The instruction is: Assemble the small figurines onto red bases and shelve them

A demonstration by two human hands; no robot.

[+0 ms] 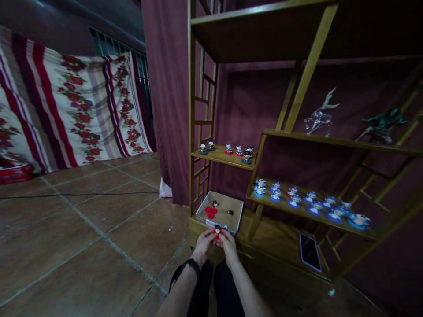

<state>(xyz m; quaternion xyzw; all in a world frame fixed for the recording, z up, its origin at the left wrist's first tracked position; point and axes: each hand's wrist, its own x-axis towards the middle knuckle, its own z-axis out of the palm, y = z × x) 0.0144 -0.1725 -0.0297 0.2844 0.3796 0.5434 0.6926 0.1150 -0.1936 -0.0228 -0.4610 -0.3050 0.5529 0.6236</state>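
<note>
Between my left hand (pixel 204 243) and my right hand (pixel 227 242) is a small figurine (pixel 217 230) with a dark top and red lower part. Fingers of both hands close on it from either side, just in front of an open cardboard box (pixel 199 210). Inside the box lie several round red bases (pixel 211 212) at the left. One dark-haired figurine (pixel 214 204) rests near them, and another small dark figurine (pixel 230 212) lies at the right. The finer details of the held figurine are too small to make out.
A wooden shelf unit (pixel 228 159) stands ahead, with small figurines on its middle boards. A phone (pixel 309 252) lies on the lower right board. Higher up are a clear deer ornament (pixel 319 119) and a green ornament (pixel 383 125). A black cable (pixel 82 194) crosses the tiled floor.
</note>
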